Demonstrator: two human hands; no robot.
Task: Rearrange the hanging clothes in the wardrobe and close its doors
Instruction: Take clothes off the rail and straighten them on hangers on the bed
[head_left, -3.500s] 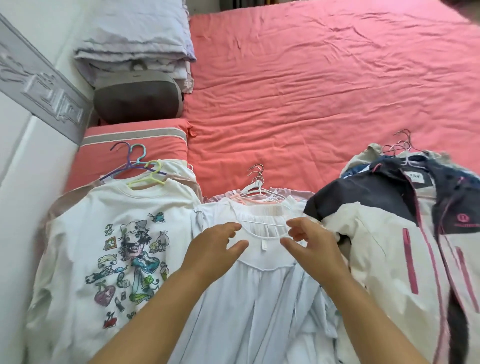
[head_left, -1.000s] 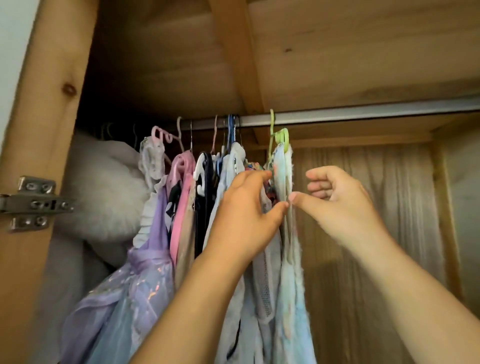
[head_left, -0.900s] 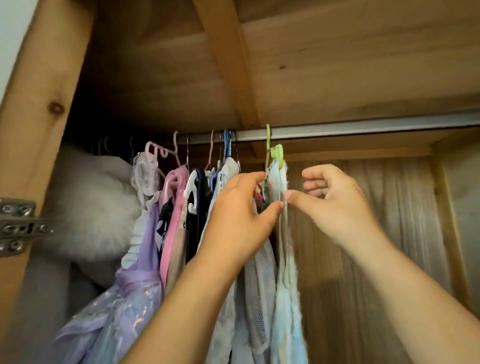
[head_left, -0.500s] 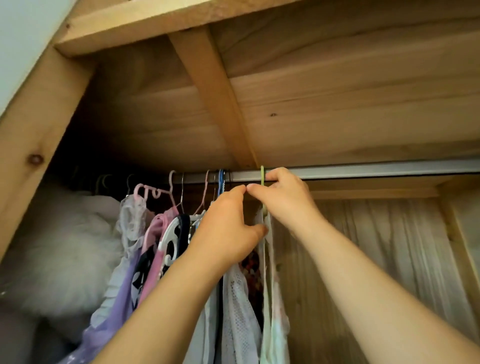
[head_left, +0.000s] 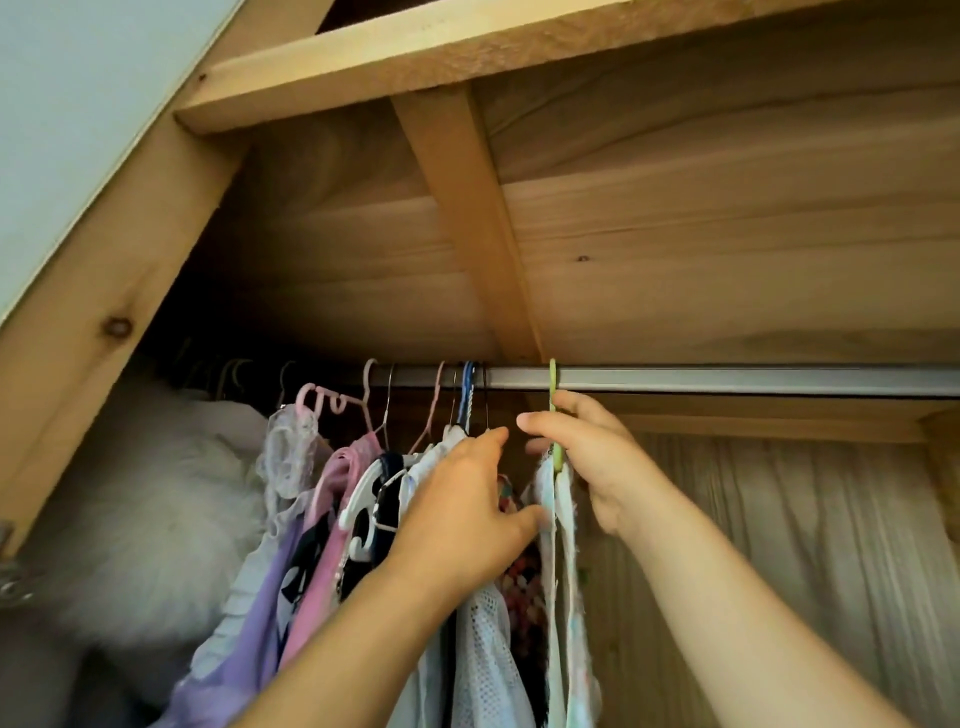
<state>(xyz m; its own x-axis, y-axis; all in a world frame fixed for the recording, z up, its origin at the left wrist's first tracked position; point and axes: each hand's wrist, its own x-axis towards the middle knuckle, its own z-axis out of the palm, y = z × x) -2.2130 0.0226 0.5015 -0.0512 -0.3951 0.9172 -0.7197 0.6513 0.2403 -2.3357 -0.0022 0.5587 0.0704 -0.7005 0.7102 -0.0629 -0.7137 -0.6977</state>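
Nearest the camera, two bare forearms are raised into the open wardrobe (head_left: 727, 234). The left hand (head_left: 462, 525) is pressed against the packed clothes (head_left: 363, 509), fingers extended and fairly straight, thumb reaching toward the pale garment (head_left: 563, 571) at the right end of the bunch; nothing is seen pinched in this grip. The right hand (head_left: 587, 457) is curled around the neck of the green hanger (head_left: 554, 395) that carries the pale garment, index finger extended to the left just below the rail (head_left: 727, 379).

The clothes are gathered along the left half of the rail: a mesh piece, dark and pink items on white and pink hangers, a lilac dress and a lace piece further left. A white fluffy mass (head_left: 140, 519) is seen at the far-left end, beside the wardrobe's left upright. The right half of the rail is bare of hangers. The green hook is seated over the rail, apart from the blue hook (head_left: 468, 384) and the rest.

The step is judged to be the spacing of the hangers. If the green hanger is lifted or tugged sideways too sharply, its hook could be unseated and the garment dropped. If the bunch is pushed hard to the left, thin wire hooks could be tangled or a neighbouring garment slid off its hanger. The doors are not in view and are judged still open.
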